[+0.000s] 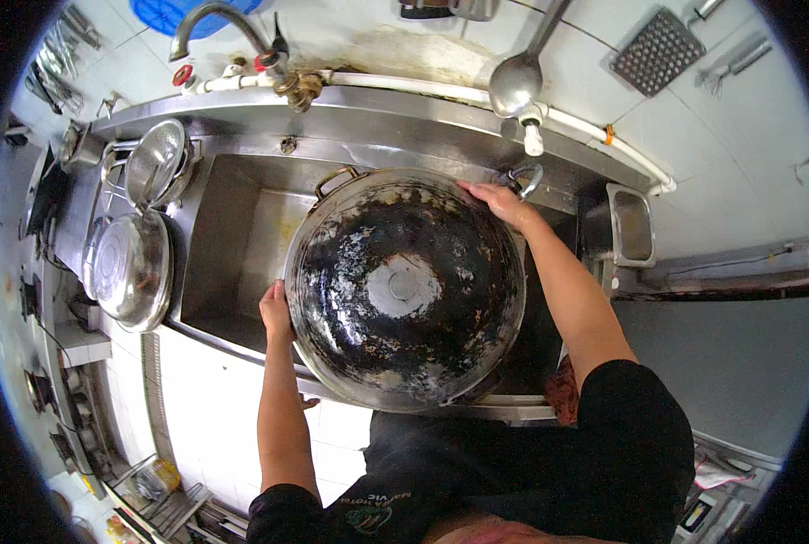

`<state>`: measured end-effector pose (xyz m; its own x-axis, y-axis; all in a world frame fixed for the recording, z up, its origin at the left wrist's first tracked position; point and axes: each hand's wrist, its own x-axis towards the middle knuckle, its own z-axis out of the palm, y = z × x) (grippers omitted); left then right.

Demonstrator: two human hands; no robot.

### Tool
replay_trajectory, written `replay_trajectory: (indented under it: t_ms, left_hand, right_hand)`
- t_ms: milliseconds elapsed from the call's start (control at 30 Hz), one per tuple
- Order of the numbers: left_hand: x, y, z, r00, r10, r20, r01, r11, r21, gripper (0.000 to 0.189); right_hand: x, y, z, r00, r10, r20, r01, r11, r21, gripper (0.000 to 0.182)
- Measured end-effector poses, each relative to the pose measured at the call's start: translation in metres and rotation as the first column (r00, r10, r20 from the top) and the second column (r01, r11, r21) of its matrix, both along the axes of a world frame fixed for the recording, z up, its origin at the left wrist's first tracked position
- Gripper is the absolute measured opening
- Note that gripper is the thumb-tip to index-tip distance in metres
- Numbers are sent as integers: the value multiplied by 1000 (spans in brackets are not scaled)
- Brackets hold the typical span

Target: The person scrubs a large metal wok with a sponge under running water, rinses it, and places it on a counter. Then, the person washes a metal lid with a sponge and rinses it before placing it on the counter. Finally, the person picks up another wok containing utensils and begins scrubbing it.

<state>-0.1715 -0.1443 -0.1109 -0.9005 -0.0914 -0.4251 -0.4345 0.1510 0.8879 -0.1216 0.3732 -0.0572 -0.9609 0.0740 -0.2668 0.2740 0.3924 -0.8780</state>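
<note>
A large round wok-like metal pan [404, 285] is turned bottom up over the stainless steel sink [241, 238]. Its underside is blackened with soot, with a bare grey disc in the middle. One loop handle [336, 180] shows at its far left rim. On the left rim, my left hand [276, 313] grips with the thumb along the edge. My right hand [499, 201] holds the far right rim, its fingers laid on the outside. The inside of the pan and any fingers beneath it are hidden.
A curved faucet [224, 20] and white pipe [404, 83] run along the tiled wall. A large ladle [516, 81] and a grater [657, 53] hang there. Colanders [156, 163] and a steel bowl [132, 268] stand left of the sink. A brown cloth [563, 394] hangs at the front edge.
</note>
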Motion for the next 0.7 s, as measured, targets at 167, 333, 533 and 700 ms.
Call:
replay_trajectory:
  t_ms: [167,333,533,700]
  left_hand:
    - [-5,-16,-21,999,32,-6,-32,999,31,37]
    - [-3,-4,-1,1000,20,4,-20,998,-56,35]
    - [1,-12,-21,997,-11,-78,5,997,-82,33]
    - [-4,-30,-52,991,-8,-132,-7,994,-114,36]
  right_hand:
    - [-116,-45,18,913,392,110,-406,897,176,52]
    - [-171,-96,4,833,510,214,-547,816,187,51]
    - [5,-9,8,995,49,85,-64,979,192,59]
    - [27,-9,-4,998,-57,36,54,996,77,65]
